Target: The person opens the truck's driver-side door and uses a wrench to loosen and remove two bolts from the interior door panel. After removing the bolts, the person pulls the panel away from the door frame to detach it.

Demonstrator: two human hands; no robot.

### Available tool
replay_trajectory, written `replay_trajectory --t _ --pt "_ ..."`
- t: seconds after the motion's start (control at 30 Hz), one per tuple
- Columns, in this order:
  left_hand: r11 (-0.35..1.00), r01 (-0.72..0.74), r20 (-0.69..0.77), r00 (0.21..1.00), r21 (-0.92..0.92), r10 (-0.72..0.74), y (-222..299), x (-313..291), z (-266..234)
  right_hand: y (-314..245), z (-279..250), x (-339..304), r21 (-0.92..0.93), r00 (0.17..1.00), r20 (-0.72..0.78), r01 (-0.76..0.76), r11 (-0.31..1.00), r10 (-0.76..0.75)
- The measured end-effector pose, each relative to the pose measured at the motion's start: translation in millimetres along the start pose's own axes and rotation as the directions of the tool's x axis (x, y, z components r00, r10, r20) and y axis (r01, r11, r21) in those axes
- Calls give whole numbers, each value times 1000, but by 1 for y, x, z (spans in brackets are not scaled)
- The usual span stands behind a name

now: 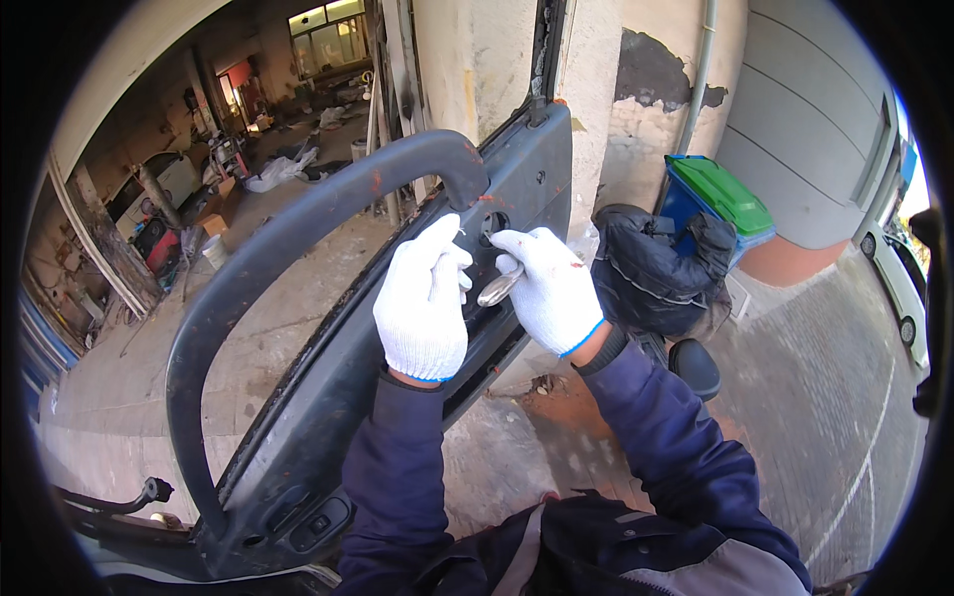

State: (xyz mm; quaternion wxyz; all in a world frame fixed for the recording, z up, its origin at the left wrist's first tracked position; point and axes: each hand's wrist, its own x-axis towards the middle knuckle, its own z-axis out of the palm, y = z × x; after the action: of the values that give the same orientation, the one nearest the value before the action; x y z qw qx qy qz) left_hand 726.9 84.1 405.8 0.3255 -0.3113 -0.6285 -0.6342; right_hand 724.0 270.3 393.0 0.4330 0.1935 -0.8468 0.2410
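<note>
White-gloved right hand (553,288) pinches a metal tool (497,288) at the door panel (328,397) hole; left hand (425,298) presses flat, bracing; next needs steady levering

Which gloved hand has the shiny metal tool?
The right hand. It grips the silver tool at the door panel; the left hand only rests there.

Two hands in white knit gloves, the left hand (422,303) and the right hand (550,288), are at one dark grey door panel (328,397). One shiny metal tool (497,288) lies between them, and the panel carries one curved grab handle (288,238) and one round hole (493,225). Beyond stand one blue bin with a green lid (720,199), one black bundle (651,268) and one pale car (899,288).
</note>
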Motion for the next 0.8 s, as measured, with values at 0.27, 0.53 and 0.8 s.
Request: replay_trajectory --t 0.27,0.53,0.8 --pt "994 -51 55 997 95 46 -1 7 -3 -8 -7 0 56 997 -8 -70 996 71" --pt "726 -345 237 938 595 252 4 17 5 30 -3 -13 747 802 331 -545 381 498" --pt "79 -343 344 939 936 3 9 14 54 79 43 -31 865 845 492 -502 -2 209"
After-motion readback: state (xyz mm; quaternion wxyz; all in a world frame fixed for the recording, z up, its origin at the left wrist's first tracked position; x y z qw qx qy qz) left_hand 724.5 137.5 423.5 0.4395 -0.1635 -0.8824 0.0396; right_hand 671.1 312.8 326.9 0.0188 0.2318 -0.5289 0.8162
